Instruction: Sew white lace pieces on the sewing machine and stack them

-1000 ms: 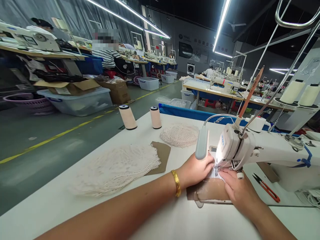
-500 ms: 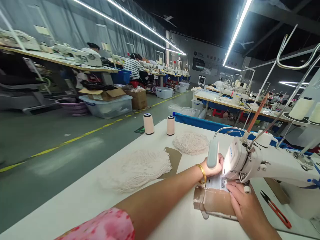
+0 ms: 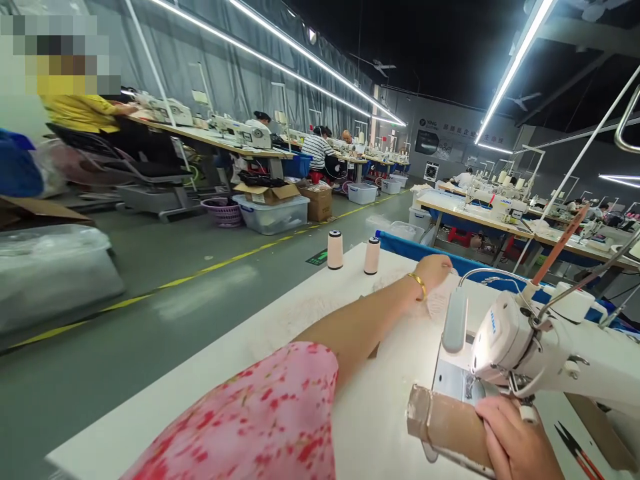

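Note:
My left hand, with a gold bracelet, reaches past the sewing machine to the far side of the table. Its fingers are closed on a pale lace piece beside the back lace pile. My right hand rests at the right end of a brown taped block, just in front of the needle area. Its fingers are bent and pressed together; anything in them is hidden. A second lace pile, blurred, lies left of my forearm, which covers part of it.
Two thread cones stand at the table's far left edge. Red-handled thread snips lie right of my right hand. A blue cloth trough runs along the far edge. Other people sit at machines beyond the aisle.
My left hand has moved from behind the needle, away to the back lace pile. My right hand stays by the block. The view has turned left.

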A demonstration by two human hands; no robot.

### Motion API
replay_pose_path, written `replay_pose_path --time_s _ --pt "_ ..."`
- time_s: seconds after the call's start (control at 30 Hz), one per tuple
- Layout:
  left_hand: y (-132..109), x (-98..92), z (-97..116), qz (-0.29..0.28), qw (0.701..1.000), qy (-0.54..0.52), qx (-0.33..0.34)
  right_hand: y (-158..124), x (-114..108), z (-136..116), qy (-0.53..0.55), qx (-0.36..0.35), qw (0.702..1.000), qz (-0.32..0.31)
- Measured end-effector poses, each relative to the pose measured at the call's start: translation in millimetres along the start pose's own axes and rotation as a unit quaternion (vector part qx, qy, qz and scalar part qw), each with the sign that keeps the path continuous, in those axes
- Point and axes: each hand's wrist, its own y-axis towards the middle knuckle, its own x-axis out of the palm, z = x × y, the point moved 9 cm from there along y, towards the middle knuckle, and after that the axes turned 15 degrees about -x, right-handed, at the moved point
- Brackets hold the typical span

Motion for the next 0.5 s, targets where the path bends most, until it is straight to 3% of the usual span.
replay_pose_path --time_s 0.1,0.2,0.33,0.5 --pt "3.8 -50.4 -35.1 0.061 0.995 0.064 -0.049 0.9 1.2 0.2 0.013 0.016 1.0 -0.002" --pt "-1.0 -79.9 -61.4 0.11 0.984 0.12 -0.073 2.7 0.9 2.2 0.029 0.031 0.999 0.011" --pt "-7.5 -86.8 -74.9 0.16 0.965 0.19 -0.084 2.6 0.5 4.1 0.024 0.027 0.999 0.03" --pt "-16.6 -82.9 -66.1 0.197 0.942 0.263 -0.061 2.5 0.9 3.4 0.019 0.016 0.999 0.022"
